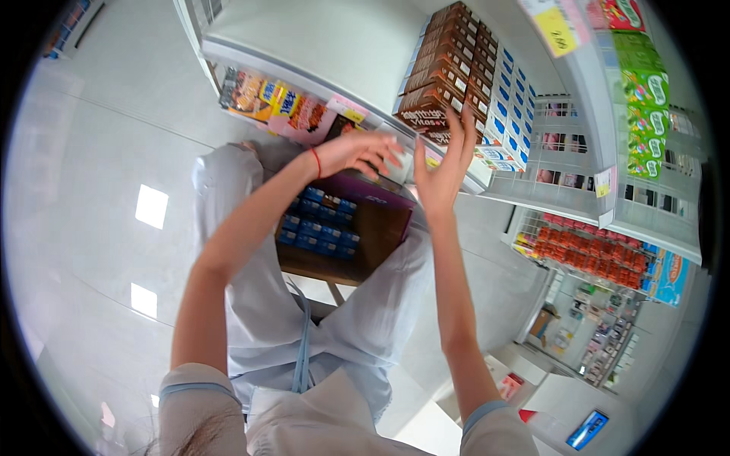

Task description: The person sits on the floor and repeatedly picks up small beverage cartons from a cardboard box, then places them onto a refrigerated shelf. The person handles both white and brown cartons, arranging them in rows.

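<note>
My left hand [359,155], with a red cord on its wrist, hangs with spread fingers above the far edge of an open purple-edged cardboard box [388,239]. Nothing is in it. Rows of small blue cartons [319,222] fill part of that box, between my knees. My right hand [447,165] is raised in front of a shelf, thumb and fingers apart and slightly blurred. Its fingertips overlap the front of stacked brown Vitasoy drink cartons [433,105]; whether they touch, I cannot tell. White-and-blue cartons [505,108] stand right beside the brown ones.
A white shelf board [319,34] runs past the cartons. Below its edge lie colourful snack packets [285,105]. Green cartons [646,119] sit on another shelf at right. Red packets [593,248] hang on a rack beyond. Grey floor tiles [102,154] extend to the left.
</note>
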Available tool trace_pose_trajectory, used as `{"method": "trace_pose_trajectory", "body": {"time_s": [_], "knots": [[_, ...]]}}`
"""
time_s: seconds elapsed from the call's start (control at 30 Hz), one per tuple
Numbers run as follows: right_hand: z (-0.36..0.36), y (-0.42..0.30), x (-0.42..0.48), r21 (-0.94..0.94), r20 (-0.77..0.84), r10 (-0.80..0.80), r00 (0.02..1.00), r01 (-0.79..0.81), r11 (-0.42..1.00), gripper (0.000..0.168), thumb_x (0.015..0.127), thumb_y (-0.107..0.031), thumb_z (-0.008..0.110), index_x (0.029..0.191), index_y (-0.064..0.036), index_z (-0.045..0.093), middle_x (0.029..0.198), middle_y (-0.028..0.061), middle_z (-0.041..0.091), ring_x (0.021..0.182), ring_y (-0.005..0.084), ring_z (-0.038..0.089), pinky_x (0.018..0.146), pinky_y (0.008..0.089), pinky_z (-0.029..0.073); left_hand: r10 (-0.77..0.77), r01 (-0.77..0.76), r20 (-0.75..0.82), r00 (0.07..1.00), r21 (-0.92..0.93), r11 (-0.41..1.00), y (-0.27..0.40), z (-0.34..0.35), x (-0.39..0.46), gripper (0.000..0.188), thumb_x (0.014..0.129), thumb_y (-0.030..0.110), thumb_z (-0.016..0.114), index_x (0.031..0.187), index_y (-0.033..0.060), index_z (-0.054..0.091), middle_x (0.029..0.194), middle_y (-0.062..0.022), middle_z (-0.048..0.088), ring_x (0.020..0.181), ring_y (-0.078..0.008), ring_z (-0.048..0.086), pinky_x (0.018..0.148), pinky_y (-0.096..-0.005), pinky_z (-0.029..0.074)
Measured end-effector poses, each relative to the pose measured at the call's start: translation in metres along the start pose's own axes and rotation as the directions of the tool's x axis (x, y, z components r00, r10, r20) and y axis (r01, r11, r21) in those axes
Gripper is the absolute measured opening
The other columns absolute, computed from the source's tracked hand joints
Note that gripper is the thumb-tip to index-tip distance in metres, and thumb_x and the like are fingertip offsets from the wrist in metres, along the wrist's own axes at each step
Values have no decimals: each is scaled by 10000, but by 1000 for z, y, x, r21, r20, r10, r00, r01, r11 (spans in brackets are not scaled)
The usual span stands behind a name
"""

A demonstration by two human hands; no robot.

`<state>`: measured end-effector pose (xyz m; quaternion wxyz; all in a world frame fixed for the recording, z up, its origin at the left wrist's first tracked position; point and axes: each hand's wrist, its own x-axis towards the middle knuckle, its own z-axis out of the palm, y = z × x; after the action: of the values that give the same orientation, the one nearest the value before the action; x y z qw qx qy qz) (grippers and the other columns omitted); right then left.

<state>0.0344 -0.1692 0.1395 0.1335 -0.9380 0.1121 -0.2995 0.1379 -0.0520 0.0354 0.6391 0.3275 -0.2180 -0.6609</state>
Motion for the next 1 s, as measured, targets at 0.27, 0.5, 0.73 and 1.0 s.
{"method": "trace_pose_trajectory", "body": {"time_s": [0.27, 0.5, 0.73, 1.0], "knots": [[10, -49, -248, 281, 452, 386, 804, -539, 794, 324, 693, -53, 625, 996, -24, 514, 1094, 173, 486, 1027, 359, 477, 893, 378, 390, -322, 254, -157, 934, 923, 288, -123, 10, -53, 550, 678, 455, 638, 1016, 22, 599, 982, -179, 615, 879, -253, 606, 761, -336, 471], [38, -62, -320, -198, 791, 381, 478, -390, 899, 426, 703, -299, 653, 1038, -55, 556, 1059, 135, 549, 1036, 290, 510, 939, 499, 328, -317, 458, -526, 789, 848, -267, -217, 24, -91, 797, 707, 363, 637, 1344, 66, 262, 1395, -185, 244, 1282, -337, 258, 987, -471, 308], [45, -60, -319, -309, 778, 482, 403, -421, 852, 292, 691, -125, 582, 972, -48, 581, 986, 121, 574, 973, 282, 530, 857, 453, 377, -370, 503, -603, 706, 796, -337, -240, 1, -84, 889, 727, 323, 635, 1402, 100, 100, 1456, -184, 59, 1326, -349, 144, 1017, -487, 255], [55, -66, -331, -350, 623, 534, 571, -407, 844, 174, 647, -62, 575, 817, -52, 608, 876, 111, 573, 881, 264, 534, 780, 417, 387, -323, 486, -722, 612, 665, -567, -258, 5, -57, 882, 749, 278, 626, 1412, 87, 76, 1456, -176, 91, 1334, -314, 148, 1034, -480, 222]]}}
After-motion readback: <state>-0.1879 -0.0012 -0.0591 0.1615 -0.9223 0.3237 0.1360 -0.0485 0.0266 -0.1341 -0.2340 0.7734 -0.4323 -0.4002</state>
